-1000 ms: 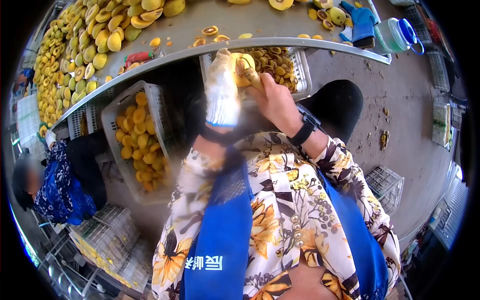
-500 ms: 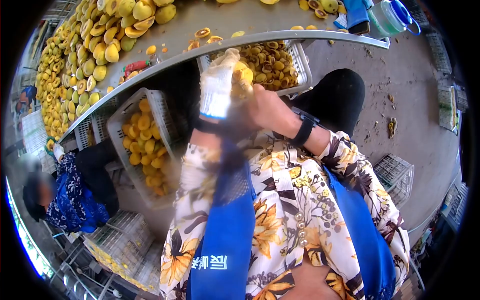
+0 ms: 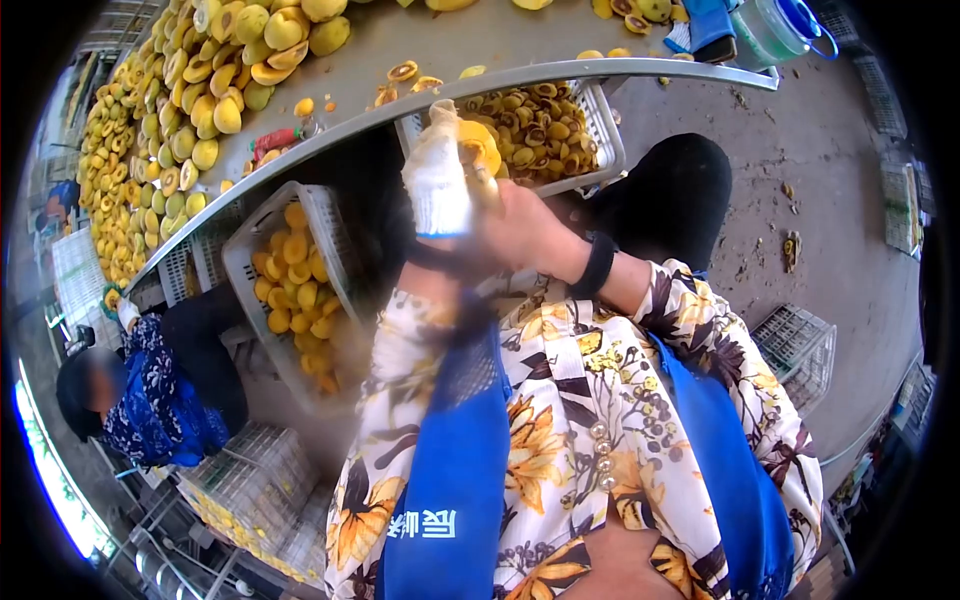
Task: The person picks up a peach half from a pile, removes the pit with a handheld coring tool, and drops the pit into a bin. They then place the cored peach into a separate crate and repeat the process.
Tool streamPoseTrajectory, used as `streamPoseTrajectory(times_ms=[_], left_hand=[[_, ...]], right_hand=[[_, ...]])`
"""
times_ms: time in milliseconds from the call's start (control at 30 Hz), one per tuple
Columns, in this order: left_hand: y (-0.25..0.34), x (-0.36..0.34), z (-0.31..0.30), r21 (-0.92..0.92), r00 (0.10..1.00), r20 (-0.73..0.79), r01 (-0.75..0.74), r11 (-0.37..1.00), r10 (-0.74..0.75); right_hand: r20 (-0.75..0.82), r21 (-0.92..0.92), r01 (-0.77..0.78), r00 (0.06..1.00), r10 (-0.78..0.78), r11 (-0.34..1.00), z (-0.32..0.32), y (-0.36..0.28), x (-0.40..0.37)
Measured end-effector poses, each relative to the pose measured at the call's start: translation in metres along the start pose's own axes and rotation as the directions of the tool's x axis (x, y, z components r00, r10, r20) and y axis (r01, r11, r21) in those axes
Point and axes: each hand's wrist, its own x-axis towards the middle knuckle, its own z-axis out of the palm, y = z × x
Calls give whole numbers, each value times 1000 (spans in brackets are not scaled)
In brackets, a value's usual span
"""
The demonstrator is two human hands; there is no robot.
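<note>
Hands (image 3: 437,185) close together, yel. fruit (image 3: 480,146) btwn L & R.

R hand (image 3: 530,228) hides most of tool (image 3: 486,190); type & tip unclear. Fruit piece (image 3: 482,146) partly hidden by L hand (image 3: 437,185), glove fingers too blurry to sep. Dark blur over L forearm (image 3: 424,281). Co-worker's head (image 3: 92,392) blurred. Fruit pile (image 3: 215,75) cut off, top edge.

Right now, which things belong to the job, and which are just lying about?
Probably the job's:
- yellow fruit in gloved left hand
- tool handle in bare right hand
- fruit pile
- near fruit crate
- far fruit crate

Probably just lying about:
- red object
- blue-lidded container
- blue glove
</note>
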Motion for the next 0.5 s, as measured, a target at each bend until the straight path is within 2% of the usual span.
streamPoseTrajectory(times_ms=[33,133,167,200,233,267,300,333,367,400,433,467,500], left_hand=[[-6,1,-2,504,926,5,-327,799,376],[-11,2,1,284,969,-17,-230,931,245],[-18,-1,3,5,995,-53,-88,996,88],[-15,-1,5,17,999,-42,8,1000,-8],[-14,5,9,-230,977,-47,192,954,-208],[-11,6,7,-496,887,137,447,744,-441],[11,12,4,-654,711,308,641,402,-633],[7,14,6,-717,680,336,633,291,-652],[16,16,3,-733,661,308,623,273,-684],[25,17,0,-750,639,279,611,253,-717],[24,20,-1,-852,553,177,500,155,-814],[-6,17,-12,-748,612,-88,480,457,-786],[-14,16,-29,-722,623,-193,433,540,-758]], right_hand=[[23,33,3,1000,-4,999,0,0,-1],[61,111,-137,990,130,984,-4,-16,-8],[133,199,-133,985,108,971,-6,-7,-5],[140,206,-207,974,181,956,-8,-23,-14],[213,319,-235,962,173,918,-9,-18,-16],[286,422,-268,946,153,866,-11,-9,-13],[418,513,-322,904,96,796,-18,-1,-5],[537,582,-390,843,22,714,-24,7,3],[638,628,-468,767,-66,622,-27,6,6],[624,644,-419,772,-122,640,-26,5,2],[610,658,-368,772,-178,657,-23,-2,-8],[598,669,-320,768,-231,671,-20,-7,-11],[596,641,-315,778,-196,700,-22,-4,-9]])
